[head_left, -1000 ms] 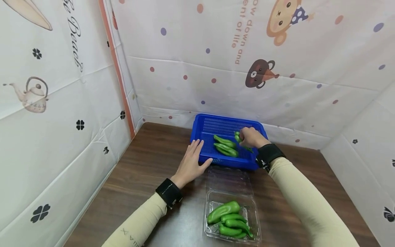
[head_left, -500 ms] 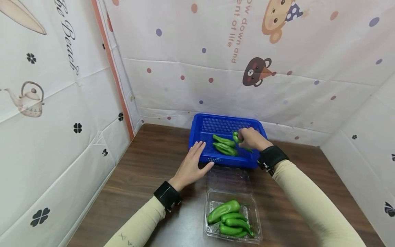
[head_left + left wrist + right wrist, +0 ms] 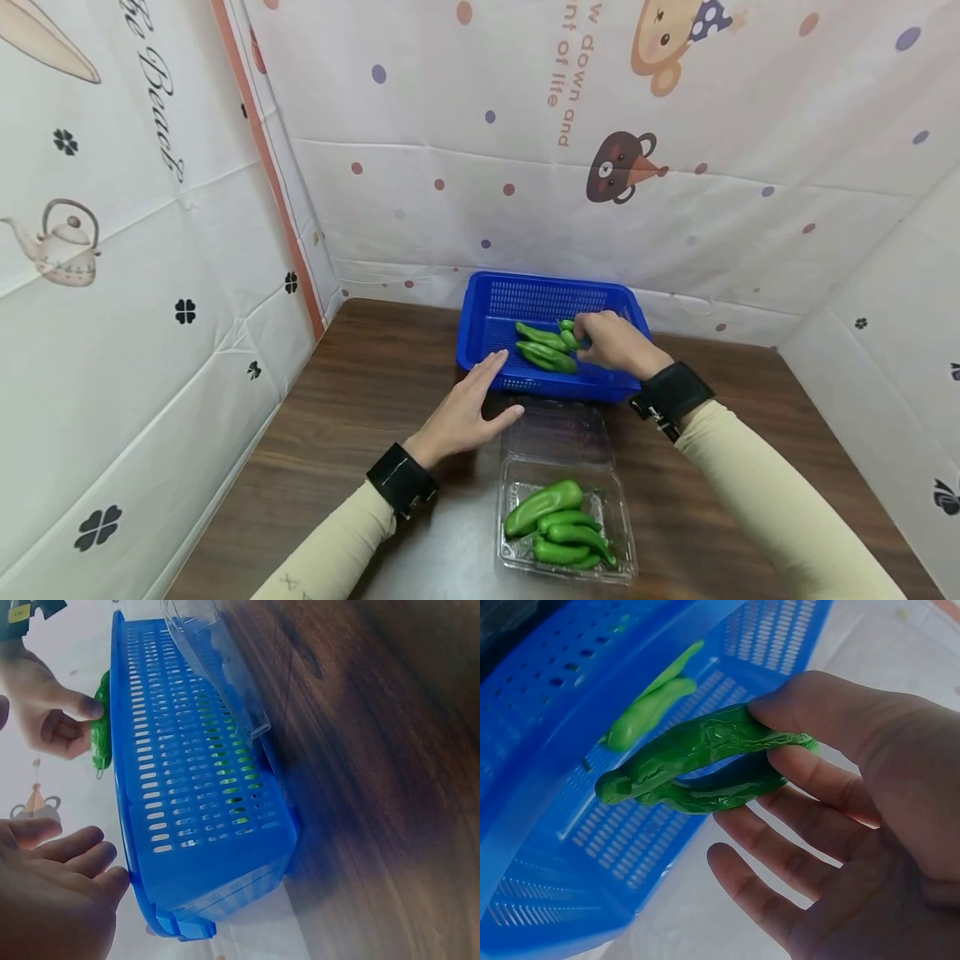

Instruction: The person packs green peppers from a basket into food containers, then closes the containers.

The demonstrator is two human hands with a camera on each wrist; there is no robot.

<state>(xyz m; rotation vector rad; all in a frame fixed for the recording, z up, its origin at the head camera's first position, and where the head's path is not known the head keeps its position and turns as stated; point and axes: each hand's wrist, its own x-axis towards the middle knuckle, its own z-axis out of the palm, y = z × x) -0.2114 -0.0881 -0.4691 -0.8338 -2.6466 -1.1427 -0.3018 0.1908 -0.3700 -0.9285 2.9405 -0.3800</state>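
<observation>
My right hand pinches a curled green pepper between thumb and fingers, just above the inside of the blue perforated basket. Two more green peppers lie in the basket, left of the held one. My left hand rests flat and relaxed on the table beside the basket's near-left corner, holding nothing. A clear plastic clamshell with several green peppers sits open in front of the basket.
The brown wooden table is boxed in by patterned white cloth walls on the left, back and right. The clamshell's lid lies flat between its tray and the basket.
My right hand has shifted slightly left with the pepper, closer to the two lying in the basket. The left hand has slid a little back from the basket.
</observation>
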